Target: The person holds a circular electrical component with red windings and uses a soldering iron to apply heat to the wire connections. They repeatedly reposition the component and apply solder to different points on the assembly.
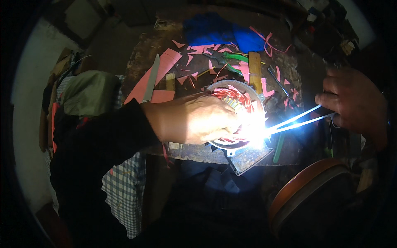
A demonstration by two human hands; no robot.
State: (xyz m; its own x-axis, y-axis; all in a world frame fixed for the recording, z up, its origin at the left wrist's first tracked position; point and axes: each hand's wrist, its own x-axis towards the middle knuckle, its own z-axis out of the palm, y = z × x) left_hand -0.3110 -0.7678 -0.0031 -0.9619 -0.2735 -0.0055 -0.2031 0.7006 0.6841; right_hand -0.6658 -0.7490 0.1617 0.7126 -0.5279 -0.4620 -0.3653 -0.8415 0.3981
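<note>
My left hand (204, 118) reaches across the bench and grips inside a round metal motor stator (230, 152). Its fingers are bent into the red copper windings (223, 91), and the fingertips are partly hidden. Off to the right, my right hand (355, 103) is closed on a slim two-legged metal tool (300, 122). A small loop shows by the thumb; scissors or tweezers, I cannot tell which. Both legs converge at the stator's right side, where strong glare hides the tip. Pale strips line the stator's slots. Below it lies a worn metal block (250, 159).
Pink paper scraps (163, 68) litter the wooden bench around a knife (153, 78), green-handled pliers (231, 57) and a wooden bar (255, 74). Blue cloth (211, 31) lies at the back. An orange-rimmed round object (306, 177) stands at front right, checked cloth (126, 194) at left.
</note>
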